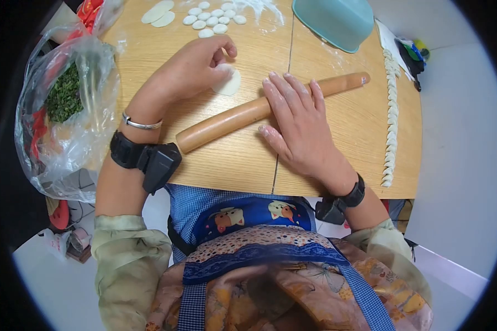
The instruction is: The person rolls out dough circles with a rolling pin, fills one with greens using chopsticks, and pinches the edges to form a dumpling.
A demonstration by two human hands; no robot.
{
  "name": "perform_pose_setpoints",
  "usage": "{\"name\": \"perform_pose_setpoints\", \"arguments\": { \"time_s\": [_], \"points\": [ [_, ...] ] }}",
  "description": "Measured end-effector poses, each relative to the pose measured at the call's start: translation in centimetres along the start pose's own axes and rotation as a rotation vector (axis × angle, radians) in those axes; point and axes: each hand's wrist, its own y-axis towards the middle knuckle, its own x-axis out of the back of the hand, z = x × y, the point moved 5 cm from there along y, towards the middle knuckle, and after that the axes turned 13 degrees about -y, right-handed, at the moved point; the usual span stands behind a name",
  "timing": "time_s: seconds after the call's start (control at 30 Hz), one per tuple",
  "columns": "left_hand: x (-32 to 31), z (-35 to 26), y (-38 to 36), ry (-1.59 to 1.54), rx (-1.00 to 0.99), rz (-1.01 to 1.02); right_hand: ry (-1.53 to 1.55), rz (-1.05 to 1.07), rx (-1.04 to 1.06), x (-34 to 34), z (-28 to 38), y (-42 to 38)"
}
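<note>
A round, flat dough wrapper (229, 84) lies on the wooden table. At its upper left edge is my left hand (196, 63), fingers loosely curled, thumb touching the dough and set apart from the index finger. My right hand (301, 118) rests palm down across a wooden rolling pin (223, 126), fingers outstretched and floury, not wrapped round it. The pin lies diagonally, just below the wrapper. Beyond my left hand sit several small dough discs (211, 21) and a couple of rolled wrappers (163, 20).
On the left, a clear plastic bag (96, 138) surrounds chopped greens (65, 96). A turquoise basin (337, 25) stands at the back right. Along the right side of the table (337, 149) runs a long row of small folded dough pieces (391, 127). Loose flour dusts the back.
</note>
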Motion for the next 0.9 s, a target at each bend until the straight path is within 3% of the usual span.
{"name": "perform_pose_setpoints", "arguments": {
  "time_s": [0.13, 0.37, 0.53, 0.77, 0.9],
  "points": [
    [0.8, 0.3, 0.6, -0.029, 0.015, -0.114, 0.007, -0.062, 0.044, -1.0, -0.9, 3.4],
    [1.0, 0.7, 0.7, 0.018, -0.005, -0.091, -0.027, -0.160, 0.039, -3.9, -2.2, 9.2],
    [0.5, 0.6, 0.3, 0.025, 0.102, -0.013, 0.010, -0.135, 0.044, -2.6, -1.7, 6.7],
    [0.6, 0.7, 0.2, 0.036, 0.057, -0.008, -0.002, 0.047, 0.023, -0.1, 0.2, 0.3],
    [0.4, 0.4, 0.2, -0.027, 0.053, 0.020, 0.011, 0.046, -0.001, 0.0, 0.4, -0.5]
  ]
}}
